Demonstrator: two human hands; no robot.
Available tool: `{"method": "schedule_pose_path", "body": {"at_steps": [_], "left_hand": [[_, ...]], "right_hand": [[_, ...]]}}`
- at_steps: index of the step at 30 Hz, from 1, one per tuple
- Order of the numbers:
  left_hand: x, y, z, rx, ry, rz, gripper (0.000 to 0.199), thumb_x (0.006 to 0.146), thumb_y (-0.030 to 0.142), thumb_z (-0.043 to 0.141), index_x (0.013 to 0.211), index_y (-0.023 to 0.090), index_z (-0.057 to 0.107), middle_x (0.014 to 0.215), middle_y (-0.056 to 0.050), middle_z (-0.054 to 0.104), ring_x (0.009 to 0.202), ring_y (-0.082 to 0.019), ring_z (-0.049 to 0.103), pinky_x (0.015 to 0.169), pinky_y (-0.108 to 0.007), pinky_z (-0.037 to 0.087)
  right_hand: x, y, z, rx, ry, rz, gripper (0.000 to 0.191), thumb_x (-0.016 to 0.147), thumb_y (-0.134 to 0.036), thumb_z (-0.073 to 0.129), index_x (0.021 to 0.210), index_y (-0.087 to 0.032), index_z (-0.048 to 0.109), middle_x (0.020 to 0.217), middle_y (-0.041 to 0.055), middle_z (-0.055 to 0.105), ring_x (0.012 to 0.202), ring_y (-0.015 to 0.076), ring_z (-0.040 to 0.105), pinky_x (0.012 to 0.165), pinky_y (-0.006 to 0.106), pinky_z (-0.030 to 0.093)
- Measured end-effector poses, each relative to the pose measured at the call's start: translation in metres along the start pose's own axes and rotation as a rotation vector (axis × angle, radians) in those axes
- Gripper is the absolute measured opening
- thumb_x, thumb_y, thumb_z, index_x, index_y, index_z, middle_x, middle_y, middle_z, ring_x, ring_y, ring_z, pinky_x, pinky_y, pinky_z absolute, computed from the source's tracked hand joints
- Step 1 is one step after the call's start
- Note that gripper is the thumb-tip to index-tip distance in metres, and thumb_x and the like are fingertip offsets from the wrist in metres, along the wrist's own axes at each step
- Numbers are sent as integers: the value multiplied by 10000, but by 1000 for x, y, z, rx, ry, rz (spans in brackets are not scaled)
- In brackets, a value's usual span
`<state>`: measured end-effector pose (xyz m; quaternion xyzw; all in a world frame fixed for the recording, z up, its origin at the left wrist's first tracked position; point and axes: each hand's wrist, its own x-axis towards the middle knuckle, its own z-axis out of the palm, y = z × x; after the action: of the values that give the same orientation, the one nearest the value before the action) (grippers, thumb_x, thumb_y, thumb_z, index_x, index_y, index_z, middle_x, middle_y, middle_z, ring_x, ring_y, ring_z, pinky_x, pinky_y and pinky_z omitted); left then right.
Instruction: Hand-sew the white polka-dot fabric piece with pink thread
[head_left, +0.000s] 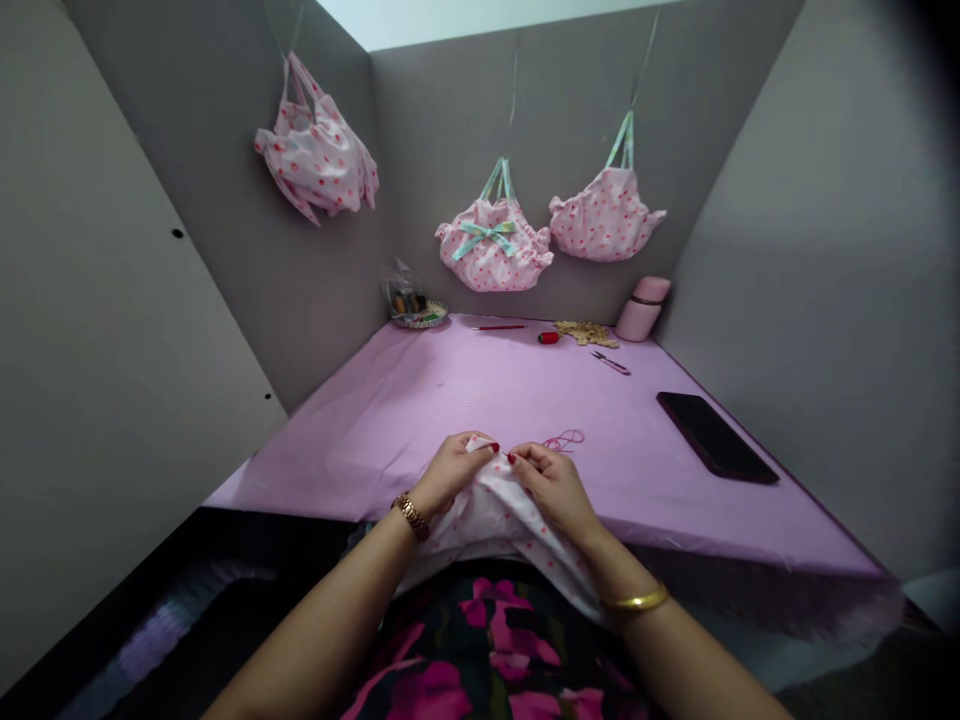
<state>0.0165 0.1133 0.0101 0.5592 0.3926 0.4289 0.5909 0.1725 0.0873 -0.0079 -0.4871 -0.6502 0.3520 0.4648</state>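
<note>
White cloth with pink-red dots (499, 505) spreads over my lap and up to the table's front edge. My left hand (454, 472) is closed on it, pinching a fold between thumb and fingers. Close by on the right, my right hand (551, 482) pinches what looks like a fine sewing needle (505, 453), its tip at the cloth by my left thumb. Loops of pink-red thread (566, 438) lie on the table just behind my right hand. The fingertips of both hands nearly meet.
The pink-covered table (480, 385) holds a phone (716, 437), thread snips (611, 362), a red thread spool (549, 338), a red pencil-like stick (501, 327), beige trim (589, 333), a pink flask (643, 310) and a tray (431, 320). Dotted cloth bags (322, 155) hang on grey panels.
</note>
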Motion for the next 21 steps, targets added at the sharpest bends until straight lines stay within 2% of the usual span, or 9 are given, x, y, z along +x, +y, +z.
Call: {"method": "schedule_pose_path", "body": {"at_steps": [21], "left_hand": [[3,-4,-1,64,-67,20,141,710,268,580,722,129,598,629,9,535,566,-100,445,556,-209,338]], "right_hand": [[0,0,2,-12,-28,-23,223,860,-366,442,831,-172,546,536,-43,407,455,93,346,424,208,251]]}}
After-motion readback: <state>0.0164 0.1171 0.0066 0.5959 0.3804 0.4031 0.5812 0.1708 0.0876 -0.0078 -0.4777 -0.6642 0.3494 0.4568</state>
